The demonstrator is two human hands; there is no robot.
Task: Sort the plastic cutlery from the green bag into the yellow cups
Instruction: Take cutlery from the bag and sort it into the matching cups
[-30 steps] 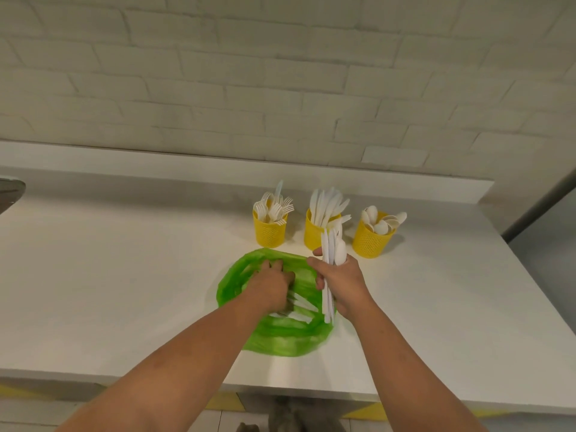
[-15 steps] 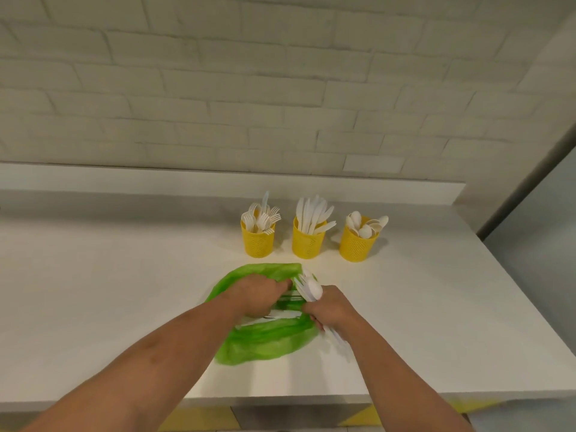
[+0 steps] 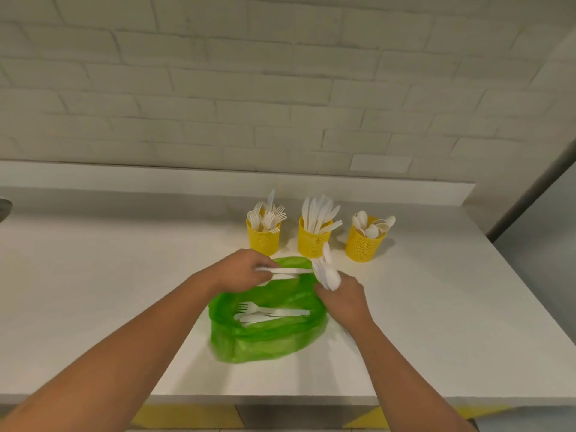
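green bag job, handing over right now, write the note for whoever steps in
Left hand pinches one white piece over the bag. Right hand grips a bundle beside it.
Done: fork cup left, knife cup middle, spoon cup right, each holding cutlery.
To do: loose pieces, one a fork, lie in the bag; sort those plus what both hands hold.

Two bare forearms (image 3: 131, 347) reach forward, the left hand (image 3: 246, 269) knuckles-up, fingers pinching a white utensil (image 3: 290, 270), the right hand (image 3: 343, 299) just to its right, fisted round a cutlery bundle (image 3: 327, 274).
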